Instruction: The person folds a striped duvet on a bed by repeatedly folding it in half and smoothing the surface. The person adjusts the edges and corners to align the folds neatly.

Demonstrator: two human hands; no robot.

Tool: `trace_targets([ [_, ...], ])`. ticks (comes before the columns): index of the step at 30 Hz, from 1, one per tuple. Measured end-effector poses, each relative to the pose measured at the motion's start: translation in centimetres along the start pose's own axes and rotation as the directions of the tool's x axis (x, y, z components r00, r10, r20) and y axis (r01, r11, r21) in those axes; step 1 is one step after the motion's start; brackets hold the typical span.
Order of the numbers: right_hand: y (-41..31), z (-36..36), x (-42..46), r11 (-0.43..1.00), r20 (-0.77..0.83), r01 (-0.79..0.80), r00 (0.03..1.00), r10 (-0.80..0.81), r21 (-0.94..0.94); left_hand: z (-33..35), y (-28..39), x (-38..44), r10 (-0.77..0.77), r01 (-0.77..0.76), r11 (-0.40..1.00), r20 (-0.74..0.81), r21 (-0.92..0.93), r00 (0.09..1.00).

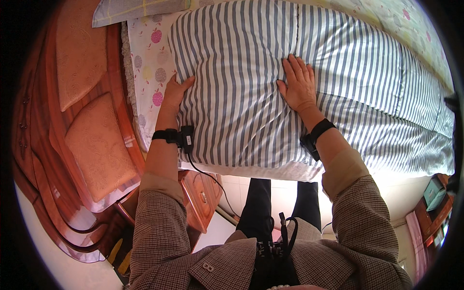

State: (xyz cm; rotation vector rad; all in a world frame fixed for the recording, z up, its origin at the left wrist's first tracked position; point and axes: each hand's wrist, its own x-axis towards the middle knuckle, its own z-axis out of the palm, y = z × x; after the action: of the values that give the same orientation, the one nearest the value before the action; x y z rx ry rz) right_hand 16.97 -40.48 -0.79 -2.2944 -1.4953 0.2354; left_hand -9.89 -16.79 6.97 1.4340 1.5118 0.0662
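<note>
A quilt with grey and white stripes (235, 90) is spread in a thick, puffy layer over the bed in front of me. My left hand (177, 90) is at its left edge, thumb on top of the cloth. The other fingers point down along the side and are mostly hidden, so a grip cannot be made out. Palm down, my right hand (299, 85) rests on the quilt's upper surface beside a seam, its fingers somewhat spread and holding nothing. Each wrist wears a black strap with a small device; a cable hangs from the left device (187, 139).
At left stands a wooden headboard (119, 108) with padded orange panels (98, 145). A fruit-patterned sheet (148, 61) shows beside the quilt, below a grey checked pillow (141, 11). A wooden bedside cabinet (201, 197) is by my left arm. Wooden furniture (429, 217) stands at far right.
</note>
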Motion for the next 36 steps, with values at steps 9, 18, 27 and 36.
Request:
trace_targets([
  [9,0.0,0.1,0.0,1.000,0.002,-0.002,1.000,0.002,0.008,-2.1,0.8,-0.7,-0.226,0.284,0.880,0.191,-0.380,0.955],
  [18,0.1,-0.1,0.0,1.000,0.004,-0.001,1.000,0.001,0.017,-1.5,1.0,-1.0,-0.107,0.119,0.969,0.064,-0.215,0.992],
  [27,0.1,0.0,0.0,1.000,-0.002,-0.002,1.000,0.002,0.017,-1.6,0.9,-1.2,-0.046,0.058,0.972,0.057,-0.229,0.997],
  [36,0.0,-0.1,0.0,1.000,0.008,-0.005,1.000,0.005,0.022,-1.6,1.5,-1.9,-0.039,0.045,0.966,0.029,-0.254,0.999],
])
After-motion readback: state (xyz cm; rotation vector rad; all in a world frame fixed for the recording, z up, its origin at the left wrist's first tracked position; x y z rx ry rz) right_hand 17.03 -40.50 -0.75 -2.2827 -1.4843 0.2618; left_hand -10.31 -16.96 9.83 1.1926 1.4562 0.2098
